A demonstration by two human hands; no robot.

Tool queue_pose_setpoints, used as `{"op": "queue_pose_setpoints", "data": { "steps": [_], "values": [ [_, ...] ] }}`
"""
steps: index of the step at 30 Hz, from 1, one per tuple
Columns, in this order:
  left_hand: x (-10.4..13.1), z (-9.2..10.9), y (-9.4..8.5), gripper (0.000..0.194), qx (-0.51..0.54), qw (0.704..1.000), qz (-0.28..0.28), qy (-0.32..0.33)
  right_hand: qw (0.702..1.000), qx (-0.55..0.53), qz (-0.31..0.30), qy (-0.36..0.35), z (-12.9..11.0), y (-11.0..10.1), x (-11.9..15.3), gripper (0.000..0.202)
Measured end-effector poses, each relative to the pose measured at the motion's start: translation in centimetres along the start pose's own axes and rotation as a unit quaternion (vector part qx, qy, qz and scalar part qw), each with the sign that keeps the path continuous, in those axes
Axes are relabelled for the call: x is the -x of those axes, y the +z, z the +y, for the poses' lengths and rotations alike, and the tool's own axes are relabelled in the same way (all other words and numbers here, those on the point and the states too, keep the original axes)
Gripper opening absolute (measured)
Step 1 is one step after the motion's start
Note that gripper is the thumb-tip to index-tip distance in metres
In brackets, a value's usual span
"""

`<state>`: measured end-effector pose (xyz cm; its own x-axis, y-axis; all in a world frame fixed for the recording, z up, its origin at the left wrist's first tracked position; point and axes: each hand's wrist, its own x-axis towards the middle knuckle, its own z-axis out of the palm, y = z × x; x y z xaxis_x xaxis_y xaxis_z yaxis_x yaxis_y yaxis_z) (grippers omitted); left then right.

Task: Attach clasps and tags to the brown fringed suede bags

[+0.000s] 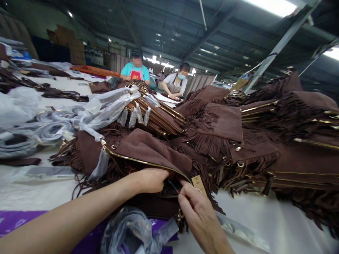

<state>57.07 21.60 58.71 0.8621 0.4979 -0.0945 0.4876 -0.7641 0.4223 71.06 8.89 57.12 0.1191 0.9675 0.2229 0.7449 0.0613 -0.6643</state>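
Observation:
A brown fringed bag lies in front of me with its gold zipper undone. My left hand reaches into its opening, fingers curled; what they hold, if anything, is hidden. At the right end of the opening, my right hand pinches something thin near the bag's edge, too small to make out. A tan tag sticks up just behind my right hand. Below the bag rests a plastic-wrapped coiled strap on purple material.
Piles of brown fringed bags rise behind and to the right. Wrapped coiled straps and clear plastic cover the left of the white table. Two people work across the table. An orange tray sits at the back left.

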Motion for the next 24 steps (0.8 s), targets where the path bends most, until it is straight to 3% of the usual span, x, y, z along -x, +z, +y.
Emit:
{"op": "queue_pose_setpoints", "data": {
  "steps": [5, 10, 15, 20, 24],
  "values": [
    [0.2, -0.5, 0.3, 0.051, 0.047, 0.998, 0.018, -0.038, 0.985, 0.162, 0.033, -0.042, 0.1, 1.2, 0.1, 0.02],
    [0.4, -0.9, 0.5, 0.048, 0.095, 0.995, 0.032, -0.019, 0.959, 0.277, 0.056, -0.027, -0.5, 1.8, -0.3, 0.022],
    [0.1, -1.6, 0.6, 0.04, 0.122, 0.991, 0.059, 0.011, 0.941, 0.338, 0.029, -0.012, -1.3, 2.1, -1.1, 0.019],
    [-0.5, -1.1, 0.8, 0.028, 0.086, 0.993, 0.079, -0.007, 0.947, 0.32, 0.013, -0.018, -1.2, 2.1, -2.2, 0.019],
    [-0.1, -0.4, -0.1, 0.017, 0.042, 0.995, 0.086, -0.009, 0.987, 0.15, 0.015, -0.052, 0.0, 1.2, -2.6, 0.008]
  ]
}}
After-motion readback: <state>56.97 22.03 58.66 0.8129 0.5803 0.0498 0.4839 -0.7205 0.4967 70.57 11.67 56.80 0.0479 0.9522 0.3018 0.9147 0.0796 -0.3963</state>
